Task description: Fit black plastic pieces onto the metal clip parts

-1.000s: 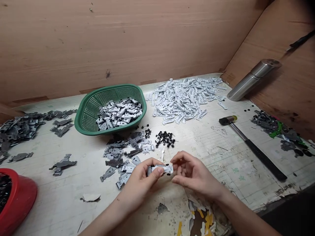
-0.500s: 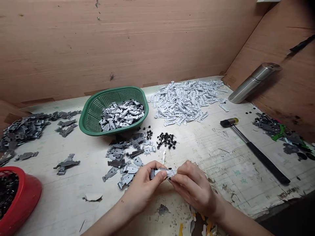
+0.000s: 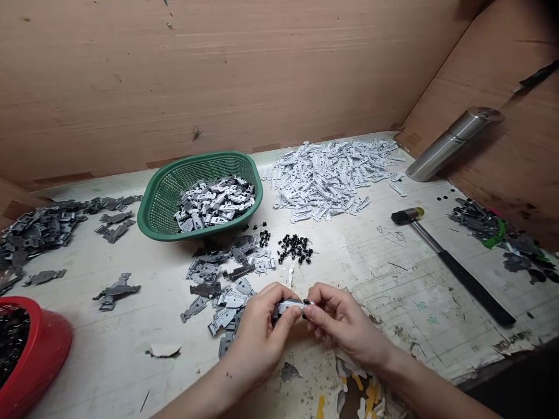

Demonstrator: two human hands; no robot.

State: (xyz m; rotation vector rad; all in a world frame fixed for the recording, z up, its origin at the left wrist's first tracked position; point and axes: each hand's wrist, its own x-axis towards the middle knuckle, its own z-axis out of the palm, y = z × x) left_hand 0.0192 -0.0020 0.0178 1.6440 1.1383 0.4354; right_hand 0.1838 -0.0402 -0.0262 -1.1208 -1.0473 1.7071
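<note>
My left hand (image 3: 267, 329) is closed around a small grey-and-white plastic part (image 3: 289, 304), thumb on top, its long side pointing right. At the part's right end, my right hand (image 3: 338, 320) pinches with thumb and forefinger, where a small black piece shows between the fingertips. Whether the right fingers grip the black piece or the part's tip is hard to make out. Just left of my left hand lie loose grey parts (image 3: 225, 308). Beyond both hands is a little heap of small black pieces (image 3: 296, 248).
A green basket (image 3: 148, 203) holds similar white and grey parts. White parts (image 3: 325, 180) are piled behind. At right lie a hammer (image 3: 463, 273), a metal cylinder (image 3: 452, 145) and mixed scraps (image 3: 493, 227). On the left are a grey heap (image 3: 39, 233) and a red container (image 3: 50, 343).
My right hand has turned, its thumb now up against the part's right end. My left hand has rolled slightly around the part, which shows less of its length.
</note>
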